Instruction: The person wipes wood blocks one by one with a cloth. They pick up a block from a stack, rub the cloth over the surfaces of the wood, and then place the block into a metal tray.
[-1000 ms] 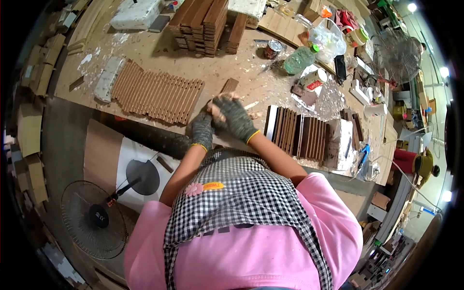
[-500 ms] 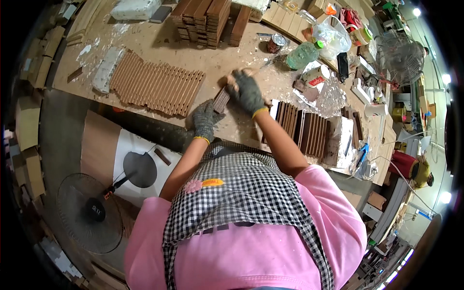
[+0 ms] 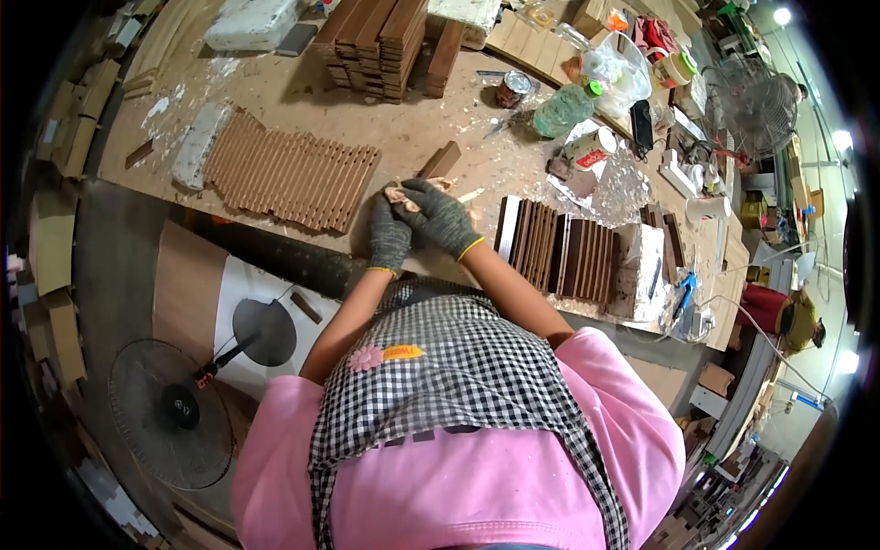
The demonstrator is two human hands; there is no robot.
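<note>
My left hand [image 3: 390, 235] and my right hand [image 3: 442, 218], both in grey knit gloves with yellow cuffs, meet near the table's front edge. Their fingers are closed together, and whatever lies between them is hidden. Just beyond the right hand's knuckles a short brown wooden block [image 3: 441, 159] rests at a slant; I cannot tell whether a finger touches it. Left of my hands lies a wide row of notched brown wooden strips [image 3: 289, 174], against a white wrapped block [image 3: 201, 147]. At the right, darker grooved wooden strips [image 3: 559, 249] stand in a row beside another white wrapped block [image 3: 639, 266].
A tall stack of brown boards [image 3: 371, 50] stands at the back. Farther right are a can [image 3: 513, 88], a green plastic bottle [image 3: 564, 110], a paper cup [image 3: 589, 148] and a clear plastic bag [image 3: 619, 73]. A standing fan [image 3: 174, 412] is at the lower left.
My right hand has come down and left to join the left hand. The dark grooved wooden piece seen between them is out of sight; a brown block now shows beyond the hands.
</note>
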